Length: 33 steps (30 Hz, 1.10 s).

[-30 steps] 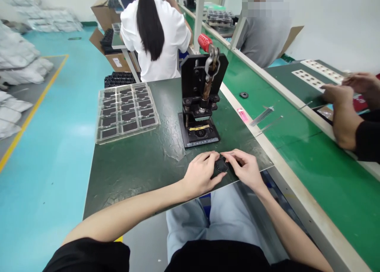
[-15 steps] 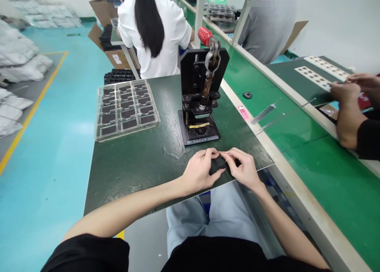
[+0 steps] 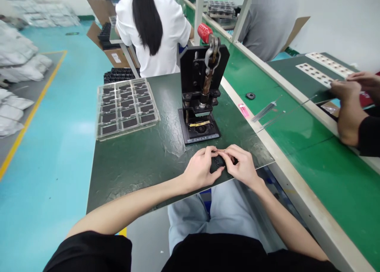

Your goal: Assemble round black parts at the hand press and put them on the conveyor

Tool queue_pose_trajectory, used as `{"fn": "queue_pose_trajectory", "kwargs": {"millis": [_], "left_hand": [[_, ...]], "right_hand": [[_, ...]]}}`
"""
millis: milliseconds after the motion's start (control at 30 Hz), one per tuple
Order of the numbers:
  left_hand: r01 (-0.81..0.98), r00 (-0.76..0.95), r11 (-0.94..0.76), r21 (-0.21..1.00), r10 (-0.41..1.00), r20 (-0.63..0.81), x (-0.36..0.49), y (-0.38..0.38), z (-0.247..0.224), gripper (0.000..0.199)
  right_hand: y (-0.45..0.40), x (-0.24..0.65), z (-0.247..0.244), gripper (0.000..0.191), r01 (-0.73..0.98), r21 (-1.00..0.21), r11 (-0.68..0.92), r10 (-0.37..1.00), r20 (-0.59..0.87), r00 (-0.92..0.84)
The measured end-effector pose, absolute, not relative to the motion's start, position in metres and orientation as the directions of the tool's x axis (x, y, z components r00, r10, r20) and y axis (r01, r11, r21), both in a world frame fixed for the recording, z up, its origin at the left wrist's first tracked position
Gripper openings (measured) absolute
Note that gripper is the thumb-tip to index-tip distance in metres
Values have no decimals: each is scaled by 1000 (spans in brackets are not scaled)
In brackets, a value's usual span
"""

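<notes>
Near the front edge of the dark green table (image 3: 142, 157), a round black part (image 3: 219, 161) is held between both hands. My left hand (image 3: 202, 167) curls around its left side, thumb at the near edge and fingertips at the far edge. My right hand (image 3: 242, 164) pinches at its upper right side, with the fingertips of both hands almost meeting. Fingers cover much of the part, so its details are hidden. Just beyond the hands stands a black hand press (image 3: 204, 86) with a red grip (image 3: 204, 33), a yellow strip (image 3: 199, 124) lying across its base.
A clear plastic tray (image 3: 127, 127) with black pieces sits at the table's left. On the green conveyor belt (image 3: 314, 157) to the right lie a black ring (image 3: 250, 96) and thin rods (image 3: 264, 112). A co-worker's hands (image 3: 350, 88) are beyond; another person (image 3: 154, 30) sits ahead.
The black ring on the belt has shifted slightly right. My fingers have moved a little over the round part, which both hands still hold in nearly the same place. The view has tilted slightly.
</notes>
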State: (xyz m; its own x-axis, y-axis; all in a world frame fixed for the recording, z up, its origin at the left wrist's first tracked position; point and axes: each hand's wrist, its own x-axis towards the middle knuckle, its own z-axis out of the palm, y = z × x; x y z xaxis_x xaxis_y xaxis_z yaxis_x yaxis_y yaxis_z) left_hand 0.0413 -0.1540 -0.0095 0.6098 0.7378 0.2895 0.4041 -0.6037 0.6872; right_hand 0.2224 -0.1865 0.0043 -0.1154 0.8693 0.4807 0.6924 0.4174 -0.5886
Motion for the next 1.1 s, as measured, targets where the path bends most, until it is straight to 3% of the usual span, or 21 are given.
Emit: {"fn": "queue_pose_trajectory", "kwargs": {"millis": [167,267,367,467,567,700,867,1100], "left_hand": [[387,610,-578,719,745,271,42,-152,-11,40],[393,602,-564,727,755,260,42,-151,-12,42],[385,605,-582,716,745,280,42,-151,-12,42],[390,604,-585,711,746,282,43,-151,-11,42],[395,604,-580,713,748,274,43,-151,-10,42],[389,604,-573,721,750,271,42,-151,-9,44],[386,599,-562,732,755,265,41,-151,-8,44],[392,591,-534,749,770,239,40,-149,-6,44]], "right_hand": [[-185,223,5,32,656,-672,344,913,402,-67],[-182,228,7,39,514,-820,253,906,387,172],[-182,234,12,39,413,-882,227,824,400,401],[-186,236,15,30,392,-901,187,872,336,356],[-193,234,16,54,361,-913,189,887,316,335],[-198,233,15,29,330,-929,170,941,252,224],[-195,230,11,37,182,-979,88,984,114,138],[-186,223,5,38,255,-960,111,971,160,180]]}}
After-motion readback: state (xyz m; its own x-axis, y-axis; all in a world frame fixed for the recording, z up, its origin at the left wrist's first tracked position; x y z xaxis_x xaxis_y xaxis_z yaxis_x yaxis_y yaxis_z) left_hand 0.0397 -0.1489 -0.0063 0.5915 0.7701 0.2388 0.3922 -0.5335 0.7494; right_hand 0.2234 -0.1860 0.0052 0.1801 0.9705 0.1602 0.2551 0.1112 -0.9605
